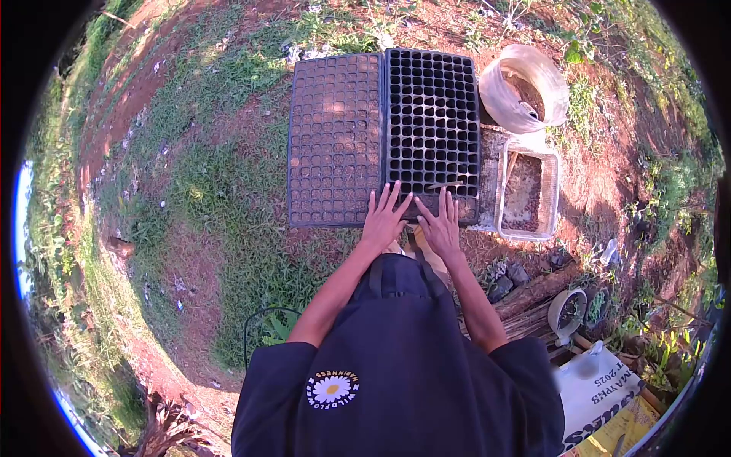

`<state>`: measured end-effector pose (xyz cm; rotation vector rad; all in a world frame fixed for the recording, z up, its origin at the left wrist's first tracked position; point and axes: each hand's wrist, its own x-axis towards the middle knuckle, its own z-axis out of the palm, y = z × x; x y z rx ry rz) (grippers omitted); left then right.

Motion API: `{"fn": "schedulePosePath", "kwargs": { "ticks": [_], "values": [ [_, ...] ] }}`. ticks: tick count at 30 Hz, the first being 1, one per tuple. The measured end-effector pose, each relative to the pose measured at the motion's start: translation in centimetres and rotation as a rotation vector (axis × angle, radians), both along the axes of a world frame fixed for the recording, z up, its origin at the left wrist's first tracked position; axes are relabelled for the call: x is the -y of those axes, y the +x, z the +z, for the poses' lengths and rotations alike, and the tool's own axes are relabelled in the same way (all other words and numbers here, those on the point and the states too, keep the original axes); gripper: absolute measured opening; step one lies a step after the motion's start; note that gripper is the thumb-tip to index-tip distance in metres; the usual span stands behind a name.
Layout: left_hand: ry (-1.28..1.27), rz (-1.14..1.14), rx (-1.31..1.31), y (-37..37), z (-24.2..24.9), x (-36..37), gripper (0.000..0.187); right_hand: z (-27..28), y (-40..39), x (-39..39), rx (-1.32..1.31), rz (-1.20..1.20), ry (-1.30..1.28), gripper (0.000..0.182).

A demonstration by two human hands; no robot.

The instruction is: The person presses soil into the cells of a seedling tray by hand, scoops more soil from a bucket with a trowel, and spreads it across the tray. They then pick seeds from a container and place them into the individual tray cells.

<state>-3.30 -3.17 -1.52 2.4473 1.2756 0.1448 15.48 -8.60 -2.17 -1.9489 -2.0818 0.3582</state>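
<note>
Two black seedling trays lie side by side in front of me. Brown soil fills the cells of the left seedling tray. In the right seedling tray most cells are dark and hollow, with soil showing in the near rows. My left hand rests with spread fingers at the near end, where the two trays meet. Beside it, my right hand lies flat with fingers stretched over the right tray's near rows. A thin stick lies across the cells just beyond the right fingertips.
A pale rectangular tub with brown contents and a stick stands right of the trays. Behind it is a round whitish container. Nearer right lie logs, a white ring-shaped object and a printed sack. Grass covers the left.
</note>
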Motion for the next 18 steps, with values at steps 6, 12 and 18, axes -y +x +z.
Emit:
{"fn": "schedulePosePath", "kwargs": {
  "ticks": [6, 12, 18],
  "values": [
    [-0.003, -0.046, -0.062, 0.0, 0.2, 0.2, 0.079, -0.3, -0.2, 1.1, -0.003, -0.083, 0.033, 0.051],
    [0.009, -0.013, -0.004, 0.4, -0.2, 0.4, 0.079, -0.1, -0.9, 0.8, 0.005, -0.089, 0.003, 0.052],
    [-0.005, -0.012, -0.019, 0.4, 0.1, 0.4, 0.081, -0.4, -1.2, 0.4, -0.023, -0.091, 0.026, 0.053]
  ]
}}
